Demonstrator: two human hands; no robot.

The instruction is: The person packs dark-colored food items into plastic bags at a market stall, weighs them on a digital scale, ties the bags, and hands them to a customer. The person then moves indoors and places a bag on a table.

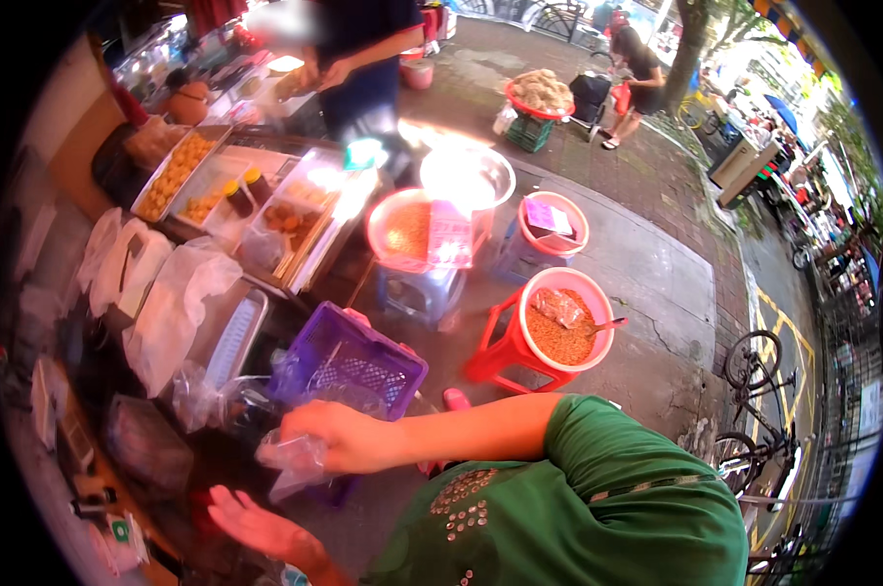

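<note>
My right hand [339, 439] grips a crumpled clear plastic bag [300, 463], which hangs below its fingers. Lower down, my left hand [269, 524] is held out with its fingers apart and nothing in it. A purple plastic basket [412, 377] stands just beyond my right hand, with some clear plastic inside it. More clear plastic bags [196, 395] lie to the left of the basket. Near them, a metal tray [258, 315] sits beside a large white plastic bag [181, 293].
Food trays [170, 176] cover the stall at upper left, where another person's hand [156, 139] rests. A red stool [496, 359] holds a tub of orange-brown grains [562, 329] with a scoop. Another tub [405, 231] stands on a blue stool [423, 293]. A person [635, 73] stoops farther off.
</note>
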